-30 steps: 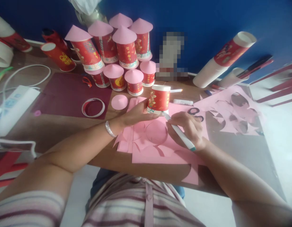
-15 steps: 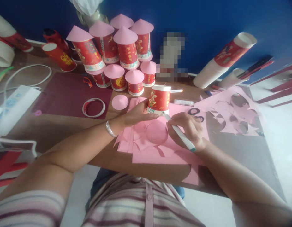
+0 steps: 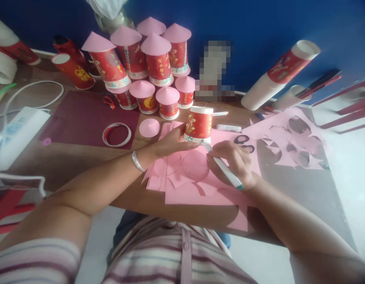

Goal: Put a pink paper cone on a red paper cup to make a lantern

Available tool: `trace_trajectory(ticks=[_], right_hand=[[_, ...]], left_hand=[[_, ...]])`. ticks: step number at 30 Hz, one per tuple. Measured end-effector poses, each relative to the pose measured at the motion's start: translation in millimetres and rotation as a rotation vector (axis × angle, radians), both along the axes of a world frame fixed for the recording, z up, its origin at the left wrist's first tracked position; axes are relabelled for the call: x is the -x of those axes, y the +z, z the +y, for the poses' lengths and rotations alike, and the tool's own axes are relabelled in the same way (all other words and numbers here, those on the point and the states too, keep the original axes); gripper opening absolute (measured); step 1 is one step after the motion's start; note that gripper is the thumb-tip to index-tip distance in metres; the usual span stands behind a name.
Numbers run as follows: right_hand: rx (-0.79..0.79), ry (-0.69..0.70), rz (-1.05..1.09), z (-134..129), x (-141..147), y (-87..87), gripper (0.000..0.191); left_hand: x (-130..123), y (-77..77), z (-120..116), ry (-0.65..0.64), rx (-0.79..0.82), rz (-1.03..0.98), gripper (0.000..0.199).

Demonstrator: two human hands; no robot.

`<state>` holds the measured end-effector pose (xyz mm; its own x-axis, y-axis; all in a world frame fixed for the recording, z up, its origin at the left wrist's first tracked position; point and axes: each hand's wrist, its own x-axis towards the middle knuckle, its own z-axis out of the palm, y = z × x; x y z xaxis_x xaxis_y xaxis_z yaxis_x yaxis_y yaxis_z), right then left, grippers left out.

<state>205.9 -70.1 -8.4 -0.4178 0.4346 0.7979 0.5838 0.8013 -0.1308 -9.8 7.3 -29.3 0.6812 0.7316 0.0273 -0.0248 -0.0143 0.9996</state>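
My left hand (image 3: 173, 141) holds a short red paper tube (image 3: 199, 122) with white bands at top and bottom. Teal line drawing runs along its lower white band. In my right hand (image 3: 234, 157) is a white marker pen (image 3: 228, 172) with a teal end, its tip at the tube's lower band. Below both hands lie pink paper sheets (image 3: 206, 197) with a round outline and cut pieces. Black-handled scissors (image 3: 244, 144) rest just right of my right hand; the blades are hidden.
Several red tubes with pink cone roofs (image 3: 157, 59) stand at the back. A loose pink cone (image 3: 149, 128) and a paper ring (image 3: 117, 135) lie on the left. At right are a tall tube (image 3: 277, 79) and cut pink paper (image 3: 291, 138). A power strip (image 3: 22, 138) sits far left.
A little more teal shows on the tube's lower band by the marker tip. Both hands keep their hold and have barely moved.
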Motion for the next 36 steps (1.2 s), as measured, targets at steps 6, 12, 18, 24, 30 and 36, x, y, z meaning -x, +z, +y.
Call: trace_trajectory(ticks=[6, 12, 18, 24, 30, 36], right_hand=[[-0.018, -0.004, 0.000, 0.4, 0.2, 1.5, 0.023], [-0.028, 0.012, 0.002, 1.1, 0.6, 1.8, 0.022], [0.001, 0.018, 0.004, 0.7, -0.1, 1.1, 0.023], [0.003, 0.015, -0.007, 0.5, 0.1, 1.0, 0.023], [0.015, 0.031, -0.001, -0.4, 1.2, -0.5, 0.026], [0.020, 0.015, -0.024, -0.7, 1.4, -0.7, 0.024]], left_hand=[[0.4, 0.6, -1.4, 0.002, 0.005, 0.023, 0.055], [-0.2, 0.7, -1.0, 0.016, 0.000, 0.047, 0.057], [-0.2, 0.1, -0.8, 0.013, -0.003, 0.028, 0.052], [-0.2, 2.2, -2.4, 0.013, 0.026, 0.036, 0.053], [-1.4, 0.8, -2.7, 0.021, 0.035, 0.038, 0.061], [-2.9, 1.0, -2.9, 0.042, 0.015, 0.088, 0.059]])
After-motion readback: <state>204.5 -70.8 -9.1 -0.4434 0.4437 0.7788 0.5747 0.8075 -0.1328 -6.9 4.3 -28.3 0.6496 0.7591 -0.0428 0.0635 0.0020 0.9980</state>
